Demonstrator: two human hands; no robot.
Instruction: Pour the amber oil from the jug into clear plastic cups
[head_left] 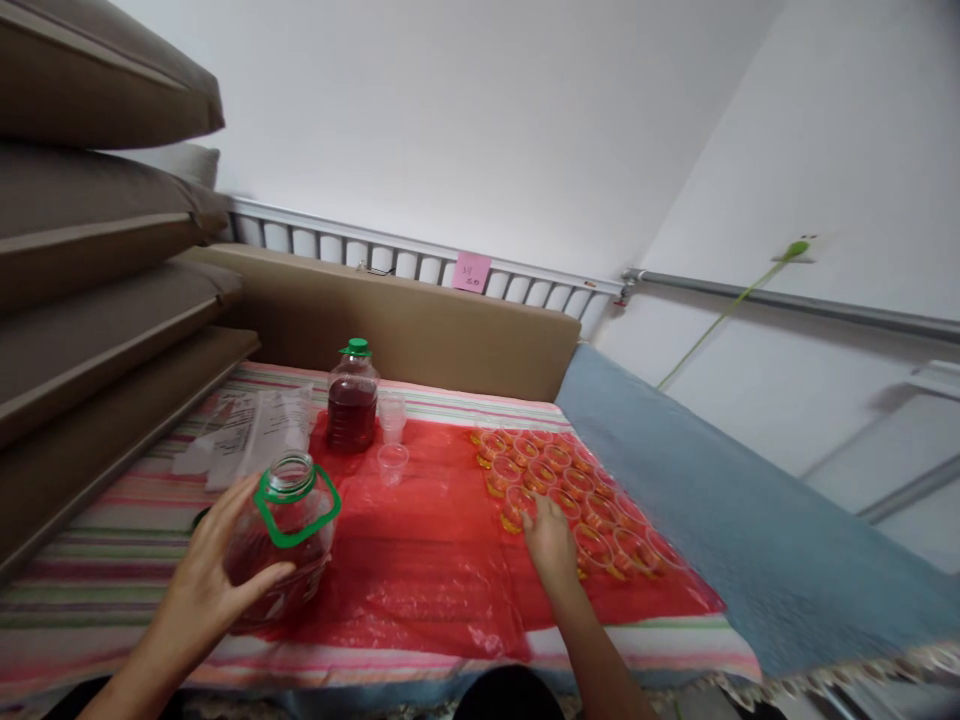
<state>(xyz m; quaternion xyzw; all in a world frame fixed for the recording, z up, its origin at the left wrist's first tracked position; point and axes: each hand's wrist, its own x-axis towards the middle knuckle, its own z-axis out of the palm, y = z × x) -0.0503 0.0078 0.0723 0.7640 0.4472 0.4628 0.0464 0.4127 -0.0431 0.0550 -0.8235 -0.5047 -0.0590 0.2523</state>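
My left hand [206, 575] is wrapped round an open plastic jug [289, 535] with a green handle ring, part full of dark red liquid, standing on a red plastic sheet [427, 560]. My right hand [551, 545] reaches to the near edge of several small clear cups [570, 485] holding amber liquid, set in rows on the sheet; its fingers rest on or at one cup. A second jug [352, 400] with a green cap stands farther back. Beside it are a short stack of empty cups [391, 416] and one single empty cup [392, 462].
The sheet lies on a striped cloth [112, 570] over a bed. Clear plastic packaging [247, 430] lies at the back left. Stacked brown cushions [90, 250] rise on the left, a cardboard panel [420, 320] at the back, a blue blanket [712, 500] on the right.
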